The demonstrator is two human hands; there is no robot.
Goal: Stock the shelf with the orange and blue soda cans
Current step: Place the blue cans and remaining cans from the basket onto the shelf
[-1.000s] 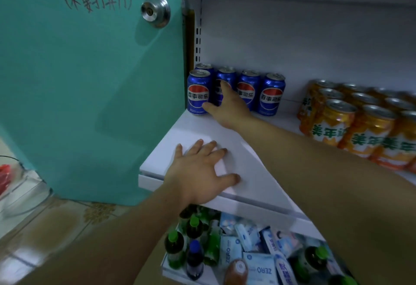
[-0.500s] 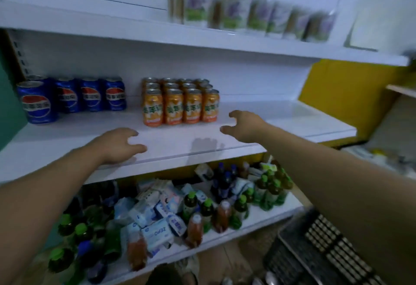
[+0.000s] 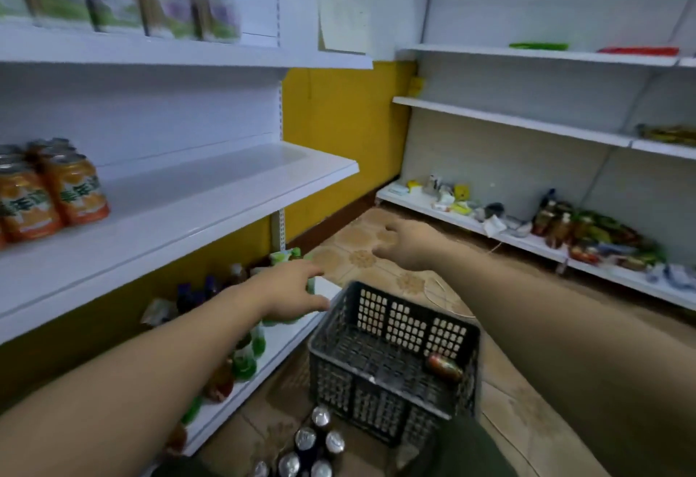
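Step in hand, I judge: fetching stock. Both my left hand [image 3: 290, 293] and right hand [image 3: 406, 244] hover released, holding nothing, by the far rim of the dark grey perforated plastic crate [image 3: 391, 329]. The orange soda cans [image 3: 52, 190] stand on the white metal shelf [image 3: 211, 194] left of it; silver-topped dark cans [image 3: 309, 446] stand just before it. Next: reach down, grip one.

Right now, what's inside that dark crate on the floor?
One reddish can lies on its side near the right wall of the crate. The near wall hides the floor just behind it.
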